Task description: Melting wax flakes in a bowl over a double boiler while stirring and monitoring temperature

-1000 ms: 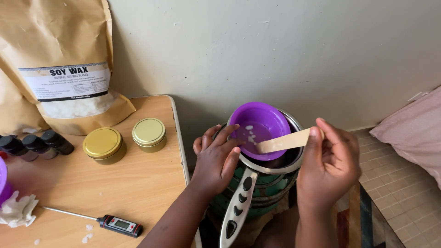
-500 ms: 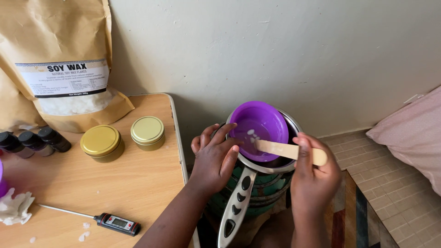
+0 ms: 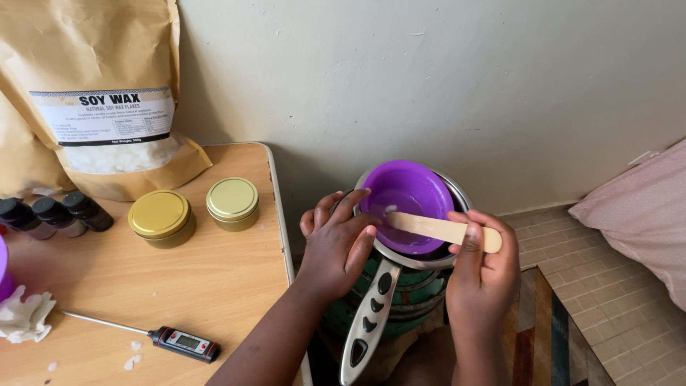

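Purple bowl (image 3: 414, 196), one wooden stick (image 3: 439, 229), two gold tins (image 3: 161, 216), three bottles (image 3: 53, 214)

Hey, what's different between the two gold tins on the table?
The left gold tin looks wider than the right gold tin. The left gold tin sits nearer the dark bottles and slightly closer to the camera, while the right gold tin sits nearer the table's edge, toward the purple bowl. Both are round, gold, lidded, and stand upright, close together but not clearly touching.
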